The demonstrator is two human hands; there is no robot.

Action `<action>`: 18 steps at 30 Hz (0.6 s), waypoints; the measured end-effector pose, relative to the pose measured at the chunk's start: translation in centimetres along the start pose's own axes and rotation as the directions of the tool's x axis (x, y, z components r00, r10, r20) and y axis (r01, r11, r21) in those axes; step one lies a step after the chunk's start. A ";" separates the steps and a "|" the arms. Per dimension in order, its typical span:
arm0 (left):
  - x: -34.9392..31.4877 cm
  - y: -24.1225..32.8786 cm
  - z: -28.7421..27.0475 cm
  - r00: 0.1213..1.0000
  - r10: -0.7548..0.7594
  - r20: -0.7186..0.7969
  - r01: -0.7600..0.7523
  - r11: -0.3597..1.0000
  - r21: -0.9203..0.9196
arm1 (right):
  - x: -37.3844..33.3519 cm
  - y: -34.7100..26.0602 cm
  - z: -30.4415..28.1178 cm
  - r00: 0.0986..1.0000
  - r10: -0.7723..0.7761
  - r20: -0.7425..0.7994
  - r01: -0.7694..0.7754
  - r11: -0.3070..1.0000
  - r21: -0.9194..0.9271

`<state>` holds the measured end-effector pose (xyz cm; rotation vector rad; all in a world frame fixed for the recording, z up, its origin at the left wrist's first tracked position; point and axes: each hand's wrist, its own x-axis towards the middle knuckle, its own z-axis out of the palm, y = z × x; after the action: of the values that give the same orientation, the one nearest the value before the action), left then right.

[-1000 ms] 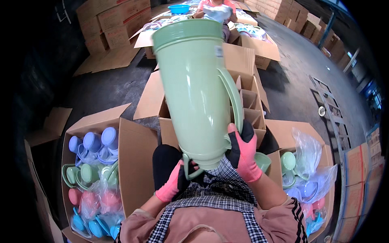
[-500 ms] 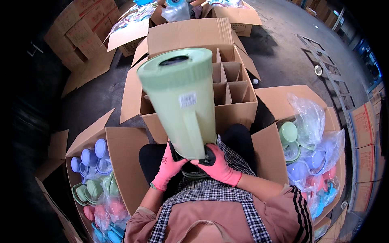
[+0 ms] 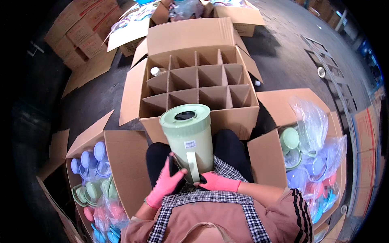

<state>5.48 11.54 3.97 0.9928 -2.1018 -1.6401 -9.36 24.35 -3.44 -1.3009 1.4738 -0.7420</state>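
A pale green plastic jug [image 3: 178, 146] with a darker green lid [image 3: 190, 127] stands nearly upright above my lap. Its lid has a round dark opening, its side a small white label, and its handle [image 3: 192, 164] faces me. I wear pink gloves with black palms. My left hand [image 3: 167, 182] grips the lower left side of the jug, thumb toward the handle. Around the lower right, by the foot of the handle, my right hand [image 3: 219, 182] is closed on it; some fingers are hidden. Just beyond is a cardboard box [image 3: 237, 117] with divided compartments.
A white-capped clear bottle [image 3: 155, 71] sits in the divided box's left side. Open cartons with colourful plastic jugs and bags flank me, at left [image 3: 127, 170] and right [image 3: 267, 160]. Stacked cartons [image 3: 81, 34] stand far left. A metal frame [image 3: 328, 67] lies on the floor at right.
The jug has come down and closer to my lap, and now stands straighter. Both hands still hold it, with the left lower and turned. More of the divided box shows.
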 end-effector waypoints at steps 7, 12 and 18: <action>11.3 -1.2 -6.9 0.866 -0.053 -0.498 -0.218 0.855 -0.470 | 4.7 -8.6 -11.5 0.578 -0.212 -0.788 0.315 0.949 -0.025; 6.6 7.8 -0.1 0.801 0.573 -0.171 -0.394 0.721 0.570 | 10.5 -0.5 -16.6 0.883 0.276 -0.379 0.274 0.354 0.894; 10.9 0.8 -3.9 0.972 0.128 -0.197 -0.235 0.578 -0.782 | 6.0 -7.6 -7.4 0.426 -0.412 -0.805 0.361 0.894 -0.267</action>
<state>-0.24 1.45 3.97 0.5061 -1.0654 -2.0275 -13.19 15.60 4.10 -1.4018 1.9584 -1.8890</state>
